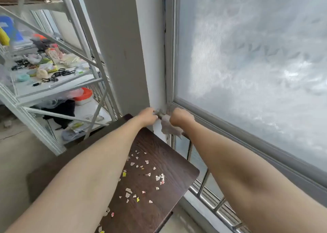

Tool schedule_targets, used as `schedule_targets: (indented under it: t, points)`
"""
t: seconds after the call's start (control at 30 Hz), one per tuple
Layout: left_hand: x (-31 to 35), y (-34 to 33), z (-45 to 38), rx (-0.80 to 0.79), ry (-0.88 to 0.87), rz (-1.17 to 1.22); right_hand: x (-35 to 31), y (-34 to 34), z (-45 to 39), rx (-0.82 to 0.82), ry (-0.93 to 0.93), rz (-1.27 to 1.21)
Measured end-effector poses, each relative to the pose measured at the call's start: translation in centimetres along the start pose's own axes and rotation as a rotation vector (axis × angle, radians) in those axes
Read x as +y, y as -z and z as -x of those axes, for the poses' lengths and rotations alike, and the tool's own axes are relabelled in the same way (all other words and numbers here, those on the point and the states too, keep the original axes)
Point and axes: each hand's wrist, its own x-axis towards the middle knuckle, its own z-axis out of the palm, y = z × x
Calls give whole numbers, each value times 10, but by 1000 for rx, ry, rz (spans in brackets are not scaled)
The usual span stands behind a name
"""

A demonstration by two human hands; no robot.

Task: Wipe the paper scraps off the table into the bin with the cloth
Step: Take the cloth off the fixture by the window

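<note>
Holding the cloth bunched in my right hand, I keep that grip closed around its upper part while the loose lower part hangs free above the far end of the desk, at the corner of the window frame. My left hand sits just beside the right, its grip curled shut on the cloth's near edge or on a small fitting there; I cannot tell which. Both forearms reach out over the desk.

The paper scraps lie scattered across the middle and near part of the desk, nearer to me than the cloth, untouched by it. Some sit close under my left forearm, a few near the desk's right edge.

Risks, as I judge them: my left forearm could brush scraps off the left side as I draw back; a fast sweep with a loosely bunched cloth could scatter light pieces past the right edge toward the railing below the window; the cloth may snag on whatever it hangs from.

Containers: no bin is in view, so I cannot yet aim a sweep, and wiping blind would drop scraps onto the floor. Left of the desk, a white shelf rack carries hair ties, small packets and an orange-lidded tub; its contents are not visible.
</note>
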Motion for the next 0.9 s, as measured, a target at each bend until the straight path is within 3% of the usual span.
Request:
schedule_targets:
  t: [0.2, 0.57, 0.9]
  points:
    - [13, -33, -45, -55, 4, -70, 47, -6, -27, 5, -125, 45]
    - [11, -82, -115, 65, 96, -193, 60, -33, -74, -34, -213, 98]
    - [6, -89, -131, 153, 174, -109, 58, -40, -95, -46, -131, 117]
